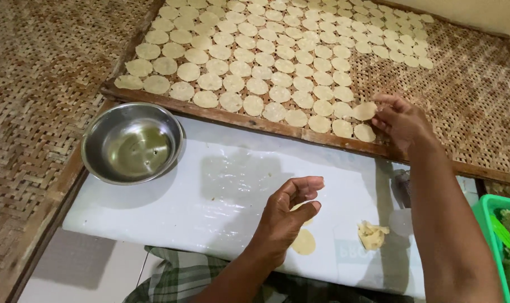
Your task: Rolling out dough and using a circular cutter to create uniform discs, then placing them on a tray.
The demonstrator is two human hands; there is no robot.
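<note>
My right hand (399, 119) reaches onto the woven bamboo tray (462, 101) and pinches a thin pale dough disc (366, 111) at the end of the nearest row. Several rows of the same round discs (277, 56) cover the tray. My left hand (288, 216) hovers over the white plastic-covered board (210, 191), fingers curled and apart, with a disc partly hidden under them. Another flat disc (303, 242) lies on the board just below that hand. A small lump of yellowish dough (373, 234) sits to its right.
A steel bowl (132, 143) with some clear liquid stands at the board's left end. A second woven tray (36, 112) lies at the left. A green plastic basket (499, 241) is at the right edge. Checked cloth (182, 278) covers my lap.
</note>
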